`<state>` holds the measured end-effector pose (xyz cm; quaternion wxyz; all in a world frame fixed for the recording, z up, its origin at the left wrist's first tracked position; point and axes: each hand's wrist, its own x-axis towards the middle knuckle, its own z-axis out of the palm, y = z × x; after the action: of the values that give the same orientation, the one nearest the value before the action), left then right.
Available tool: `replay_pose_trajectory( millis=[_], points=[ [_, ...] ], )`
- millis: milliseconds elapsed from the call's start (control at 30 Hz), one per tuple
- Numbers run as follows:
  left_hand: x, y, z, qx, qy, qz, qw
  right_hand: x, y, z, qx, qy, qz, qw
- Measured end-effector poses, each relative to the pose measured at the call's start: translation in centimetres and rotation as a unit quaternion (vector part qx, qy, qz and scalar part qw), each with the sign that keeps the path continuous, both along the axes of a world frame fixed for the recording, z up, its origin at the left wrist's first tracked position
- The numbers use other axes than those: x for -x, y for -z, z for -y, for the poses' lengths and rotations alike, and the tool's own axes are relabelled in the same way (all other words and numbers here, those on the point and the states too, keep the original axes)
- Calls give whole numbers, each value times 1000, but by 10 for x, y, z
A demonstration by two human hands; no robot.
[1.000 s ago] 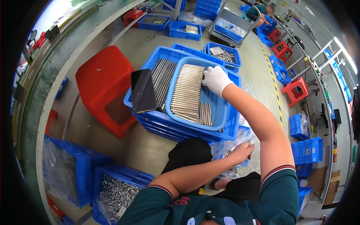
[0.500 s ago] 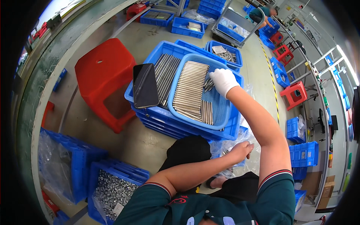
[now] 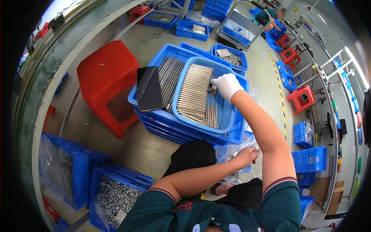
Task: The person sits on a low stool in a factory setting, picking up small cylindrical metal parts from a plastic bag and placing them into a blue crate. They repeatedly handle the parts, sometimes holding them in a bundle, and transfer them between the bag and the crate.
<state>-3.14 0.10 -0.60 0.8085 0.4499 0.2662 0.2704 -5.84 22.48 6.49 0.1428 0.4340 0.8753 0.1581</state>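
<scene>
Two hands busy: gloved right hand (image 3: 227, 86) pinching thin metal rods (image 3: 212, 89) over blue mesh basket (image 3: 228, 116).
Bare left hand (image 3: 247, 156) closed on clear plastic bag (image 3: 232, 151), low beside the knee, handy for refilling.

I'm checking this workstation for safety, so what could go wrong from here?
The phone lies on the crate's rim beside loose metal rods; a nudge could knock it to the floor. The gloved right hand holds a few rods over the tray; they could slip and scatter the neat rows. The bare left hand reaches into a plastic bag of parts, risking scrapes.
</scene>
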Motion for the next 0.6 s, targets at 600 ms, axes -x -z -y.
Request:
replay_pose_trajectory(
  millis=[600],
  points=[
    [4,1,-4,-2,4,23,1000,3,-7,9,13,53,-49,997]
  ],
)
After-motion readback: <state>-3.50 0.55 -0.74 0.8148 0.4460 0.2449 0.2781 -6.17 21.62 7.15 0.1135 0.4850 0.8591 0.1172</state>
